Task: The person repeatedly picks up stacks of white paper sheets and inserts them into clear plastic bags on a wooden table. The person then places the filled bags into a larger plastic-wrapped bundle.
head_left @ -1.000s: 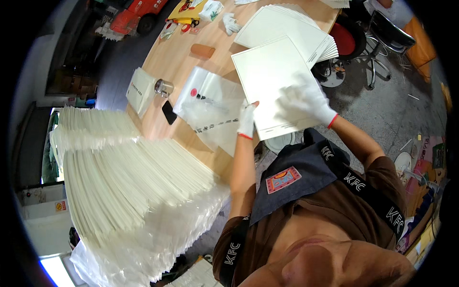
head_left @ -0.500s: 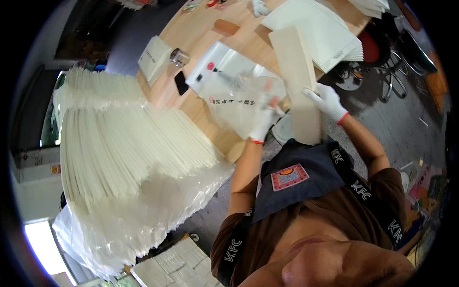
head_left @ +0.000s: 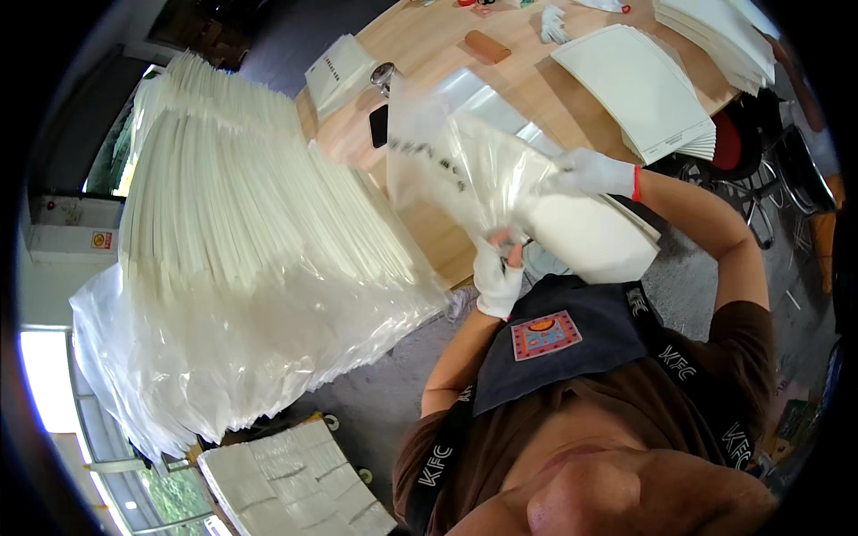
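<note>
My left hand [head_left: 499, 279], in a white glove with bare fingertips, pinches the edge of a clear plastic bag [head_left: 447, 161] printed with dark marks. The bag stands lifted and creased above the table. My right hand [head_left: 590, 171], in a white glove with a red cuff, is closed on a stack of white sheets [head_left: 594, 239], its fingers at the upper part. That stack slants in front of my apron, its upper end against or inside the bag; the crumpled plastic hides which. More clear bags [head_left: 483, 94] lie flat behind.
White sheet stacks [head_left: 635, 85] lie at the table's right, with others [head_left: 710, 36] beyond. A brown block [head_left: 487, 46], a loose glove [head_left: 554, 24], a phone [head_left: 379, 126], a metal cylinder [head_left: 382, 76] and a printed pack [head_left: 340, 73] are on the table [head_left: 429, 241]. A tall plastic-covered pile [head_left: 232, 214] stands left.
My left hand has lifted the bag off the table. My right hand has brought the white stack left and tilted it towards the bag. The view has shifted.
</note>
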{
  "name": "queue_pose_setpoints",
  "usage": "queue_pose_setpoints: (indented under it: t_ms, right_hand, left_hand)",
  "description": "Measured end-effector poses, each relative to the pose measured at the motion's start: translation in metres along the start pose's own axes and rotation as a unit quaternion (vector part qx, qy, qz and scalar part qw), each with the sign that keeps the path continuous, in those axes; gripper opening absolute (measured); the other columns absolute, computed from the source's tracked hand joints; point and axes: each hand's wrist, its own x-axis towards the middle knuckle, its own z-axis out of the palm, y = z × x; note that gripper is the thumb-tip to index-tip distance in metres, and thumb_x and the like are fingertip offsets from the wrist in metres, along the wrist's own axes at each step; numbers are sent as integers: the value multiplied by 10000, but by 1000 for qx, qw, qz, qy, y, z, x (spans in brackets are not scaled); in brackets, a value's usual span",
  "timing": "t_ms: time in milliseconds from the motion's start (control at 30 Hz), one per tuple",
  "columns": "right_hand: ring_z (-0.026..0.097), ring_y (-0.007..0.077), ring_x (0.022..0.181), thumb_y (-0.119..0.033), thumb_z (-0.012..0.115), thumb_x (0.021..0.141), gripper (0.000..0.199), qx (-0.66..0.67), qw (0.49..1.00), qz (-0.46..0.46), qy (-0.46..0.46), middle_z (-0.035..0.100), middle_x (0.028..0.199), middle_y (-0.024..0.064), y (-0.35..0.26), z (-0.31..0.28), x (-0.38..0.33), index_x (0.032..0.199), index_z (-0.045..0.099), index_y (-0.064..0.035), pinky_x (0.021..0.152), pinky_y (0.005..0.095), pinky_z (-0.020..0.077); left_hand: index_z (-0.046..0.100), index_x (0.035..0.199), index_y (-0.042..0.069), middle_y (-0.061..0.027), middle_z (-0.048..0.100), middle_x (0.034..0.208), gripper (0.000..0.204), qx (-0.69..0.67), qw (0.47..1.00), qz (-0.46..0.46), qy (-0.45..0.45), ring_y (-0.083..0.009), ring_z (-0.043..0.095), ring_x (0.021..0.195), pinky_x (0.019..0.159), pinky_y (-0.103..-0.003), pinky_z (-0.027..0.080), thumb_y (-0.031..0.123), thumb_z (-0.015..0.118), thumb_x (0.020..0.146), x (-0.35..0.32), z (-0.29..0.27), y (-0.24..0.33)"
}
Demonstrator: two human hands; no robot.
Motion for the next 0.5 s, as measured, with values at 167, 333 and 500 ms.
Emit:
queue_pose_setpoints:
  t_ms: [167, 333, 500]
  right_hand:
    - [631, 283, 821, -139, 612, 731, 151, -403, 909, -84, 73, 643, 945, 120, 33, 38, 46, 872, 651, -100, 686, 376, 506]
    - [625, 289, 803, -162, 613, 735, 169, -390, 906, -57, 154, 624, 943, 110, 40, 70, 20, 896, 626, -112, 681, 390, 505]
    - [554, 273, 1001, -240, 714, 683, 411, -367, 888, -139, 242, 589, 1047, 96, 19, 80, -36, 1039, 563, -103, 835, 390, 445]
  left_hand:
    - [629, 977, 59, -111, 640, 900, 174, 52, 981, 19, -184, -232, 626, 789, 718, -299, 493, 42, 529, 835, 81, 30, 51]
    - [618, 976, 55, -122, 632, 869, 175, 161, 956, 218, -112, -244, 628, 786, 713, -323, 484, 25, 487, 863, 111, 64, 43]
    - [600, 958, 61, -129, 620, 841, 133, 69, 985, -86, -133, -275, 594, 717, 729, -312, 486, 61, 520, 852, 63, 38, -5]
